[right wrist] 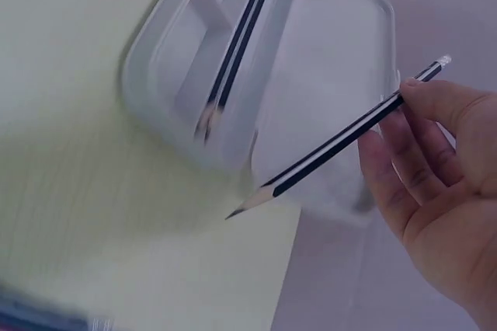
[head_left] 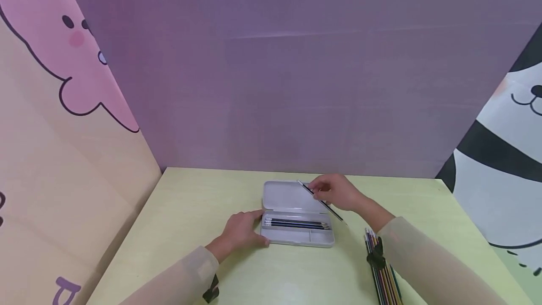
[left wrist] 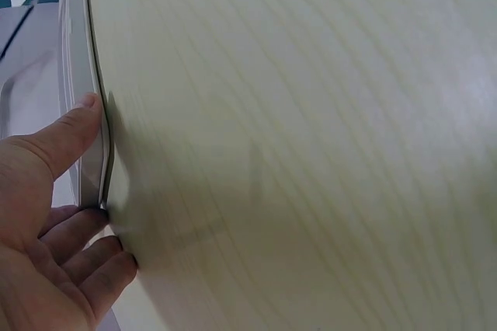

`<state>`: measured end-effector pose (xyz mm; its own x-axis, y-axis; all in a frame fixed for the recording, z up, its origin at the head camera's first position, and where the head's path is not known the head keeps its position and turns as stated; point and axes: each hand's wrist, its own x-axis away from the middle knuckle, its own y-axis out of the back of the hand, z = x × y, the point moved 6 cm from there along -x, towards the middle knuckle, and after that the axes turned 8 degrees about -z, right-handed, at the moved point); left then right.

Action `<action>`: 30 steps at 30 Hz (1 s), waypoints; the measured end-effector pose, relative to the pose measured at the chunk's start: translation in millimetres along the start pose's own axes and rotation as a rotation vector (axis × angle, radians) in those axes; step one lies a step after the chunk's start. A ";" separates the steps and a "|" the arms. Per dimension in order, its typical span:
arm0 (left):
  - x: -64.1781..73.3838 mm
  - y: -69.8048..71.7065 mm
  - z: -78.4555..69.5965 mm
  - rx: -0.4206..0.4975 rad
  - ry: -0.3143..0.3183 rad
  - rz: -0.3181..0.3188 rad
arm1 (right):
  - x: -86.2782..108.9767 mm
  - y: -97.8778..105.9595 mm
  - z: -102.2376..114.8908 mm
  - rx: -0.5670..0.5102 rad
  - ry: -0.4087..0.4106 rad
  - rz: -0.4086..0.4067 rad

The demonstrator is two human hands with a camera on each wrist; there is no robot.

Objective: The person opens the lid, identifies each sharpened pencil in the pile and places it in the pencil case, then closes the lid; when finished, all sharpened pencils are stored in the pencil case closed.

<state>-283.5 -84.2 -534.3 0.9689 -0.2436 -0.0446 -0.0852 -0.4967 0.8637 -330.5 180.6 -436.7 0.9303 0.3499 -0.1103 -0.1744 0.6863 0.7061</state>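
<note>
A white pencil case [head_left: 288, 236] lies open on the table, its lid [head_left: 281, 196] folded back toward the wall. Several black-and-white striped pencils [head_left: 296, 224] lie side by side in its long rear compartment. My left hand [head_left: 241, 230] grips the case's left end, thumb at the front corner and fingers round the side. Above the lid's right part, my right hand [head_left: 340, 193] pinches one striped pencil [right wrist: 326, 147] near its eraser end, between thumb and fingers. The sharpened tip of that pencil points down and toward the front right, past the case.
A bundle of pencils [head_left: 383, 281] in mixed colours lies at the front right, partly covered by my right sleeve [head_left: 427, 253]. The pale wooden table [head_left: 190, 201] meets a purple wall [head_left: 296, 107] at the back. Printed cartoon panels stand at both sides.
</note>
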 end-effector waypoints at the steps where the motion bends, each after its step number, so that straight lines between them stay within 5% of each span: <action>1: -0.4 -0.2 0.1 -0.001 0.001 0.002 | -4.9 -6.0 3.0 0.001 0.003 0.003; 11: -0.9 0.0 0.6 0.006 0.014 0.009 | -32.1 -58.6 14.6 0.068 0.073 0.056; 20: -0.3 0.3 0.4 -0.009 0.014 0.012 | -32.2 -86.5 14.8 0.112 0.169 0.085; 30: 0.6 1.5 0.4 -0.016 -0.009 0.001 | -25.1 -106.5 25.3 0.312 0.141 0.032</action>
<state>-283.2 -85.5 -533.2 0.9667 -0.2514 -0.0477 -0.0826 -0.4832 0.8716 -327.1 82.5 -491.4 0.8684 0.4679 -0.1644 -0.0756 0.4524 0.8886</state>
